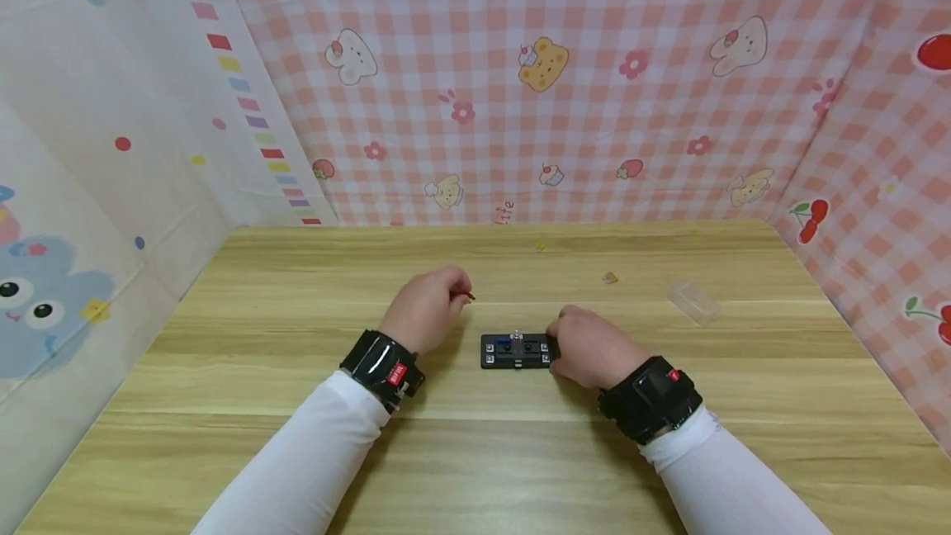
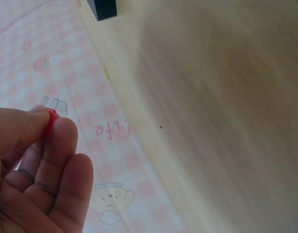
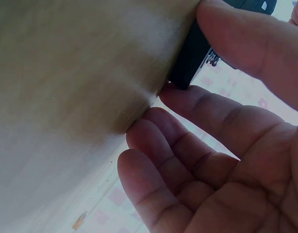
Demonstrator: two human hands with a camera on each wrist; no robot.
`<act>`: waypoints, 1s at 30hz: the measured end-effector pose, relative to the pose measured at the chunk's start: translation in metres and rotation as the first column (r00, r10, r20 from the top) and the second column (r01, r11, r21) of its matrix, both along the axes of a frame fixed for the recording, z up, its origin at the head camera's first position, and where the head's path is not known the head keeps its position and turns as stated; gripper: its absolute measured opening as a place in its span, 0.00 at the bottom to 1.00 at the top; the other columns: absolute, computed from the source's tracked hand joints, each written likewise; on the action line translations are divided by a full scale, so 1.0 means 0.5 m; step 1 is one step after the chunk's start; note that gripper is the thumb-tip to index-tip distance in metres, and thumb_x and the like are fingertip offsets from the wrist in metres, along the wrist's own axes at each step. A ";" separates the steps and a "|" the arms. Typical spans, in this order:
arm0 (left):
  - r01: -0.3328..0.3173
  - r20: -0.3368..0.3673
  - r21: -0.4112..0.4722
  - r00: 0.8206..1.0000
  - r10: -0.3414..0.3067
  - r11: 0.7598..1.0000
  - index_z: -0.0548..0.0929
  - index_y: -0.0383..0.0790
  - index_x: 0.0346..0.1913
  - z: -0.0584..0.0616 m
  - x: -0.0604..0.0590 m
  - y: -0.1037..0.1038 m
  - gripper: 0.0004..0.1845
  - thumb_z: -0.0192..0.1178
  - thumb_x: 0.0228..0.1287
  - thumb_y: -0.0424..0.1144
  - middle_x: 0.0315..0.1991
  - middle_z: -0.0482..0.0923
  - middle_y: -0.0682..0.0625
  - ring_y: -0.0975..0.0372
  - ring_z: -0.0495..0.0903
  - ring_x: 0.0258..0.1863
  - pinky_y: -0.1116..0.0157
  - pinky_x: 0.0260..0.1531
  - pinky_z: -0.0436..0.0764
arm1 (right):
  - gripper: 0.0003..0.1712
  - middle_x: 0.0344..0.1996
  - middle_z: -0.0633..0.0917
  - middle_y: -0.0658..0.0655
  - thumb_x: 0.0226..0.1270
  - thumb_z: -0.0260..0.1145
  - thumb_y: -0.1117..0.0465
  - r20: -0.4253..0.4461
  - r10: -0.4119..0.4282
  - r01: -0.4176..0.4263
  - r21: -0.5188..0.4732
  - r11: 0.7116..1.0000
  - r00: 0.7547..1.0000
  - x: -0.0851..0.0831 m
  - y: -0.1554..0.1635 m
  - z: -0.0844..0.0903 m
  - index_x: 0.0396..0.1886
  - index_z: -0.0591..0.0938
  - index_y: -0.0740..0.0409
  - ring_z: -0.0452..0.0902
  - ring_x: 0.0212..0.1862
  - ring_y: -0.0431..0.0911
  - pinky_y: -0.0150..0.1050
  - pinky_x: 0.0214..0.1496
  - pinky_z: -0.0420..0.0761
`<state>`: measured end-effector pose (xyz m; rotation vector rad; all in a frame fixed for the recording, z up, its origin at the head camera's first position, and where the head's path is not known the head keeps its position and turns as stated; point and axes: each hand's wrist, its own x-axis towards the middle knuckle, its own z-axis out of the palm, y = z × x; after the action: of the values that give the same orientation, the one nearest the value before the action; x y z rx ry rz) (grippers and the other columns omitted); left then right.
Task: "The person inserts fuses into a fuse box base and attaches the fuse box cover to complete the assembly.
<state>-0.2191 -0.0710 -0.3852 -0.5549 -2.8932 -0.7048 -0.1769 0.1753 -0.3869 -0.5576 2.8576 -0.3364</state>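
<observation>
While both hands work at the middle of the wooden surface (image 1: 297, 452), the scene reads so:
Black block (image 1: 517, 351): lies flat on the surface, the landmark for the rest
Right hand (image 1: 590, 347): thumb and forefinger pinch the block's right end, seemingly to keep it from sliding
Left hand (image 1: 427, 306): just left of the block and beyond it, fingertips pinching a small red piece (image 2: 51, 118) with clear prongs, held up off the surface
Clear plastic piece (image 1: 693, 301): right of the block, well apart
</observation>
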 end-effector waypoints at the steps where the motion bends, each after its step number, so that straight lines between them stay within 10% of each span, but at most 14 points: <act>1: 0.006 -0.003 0.000 1.000 -0.006 1.000 0.86 0.44 0.45 0.001 0.001 0.002 0.02 0.65 0.74 0.36 0.39 0.89 0.52 0.61 0.85 0.39 0.58 0.46 0.85 | 0.17 0.39 0.83 0.57 0.58 0.80 0.63 -0.001 0.000 0.000 0.000 1.000 1.000 0.000 0.000 -0.001 0.46 0.89 0.65 0.76 0.37 0.46 0.41 0.45 0.81; 30: 0.160 -0.008 -0.014 0.987 -0.160 0.987 0.91 0.43 0.47 0.006 0.038 0.068 0.07 0.65 0.75 0.38 0.43 0.90 0.53 0.61 0.88 0.46 0.58 0.52 0.85 | 0.16 0.37 0.81 0.56 0.57 0.81 0.62 -0.009 0.006 -0.006 -0.008 1.000 1.000 -0.003 0.003 -0.007 0.43 0.89 0.63 0.75 0.35 0.46 0.41 0.44 0.80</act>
<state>-0.2003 -0.0371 -0.3820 -0.7969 -2.8708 -0.7013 -0.1786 0.1769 -0.3903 -0.5703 2.8639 -0.3460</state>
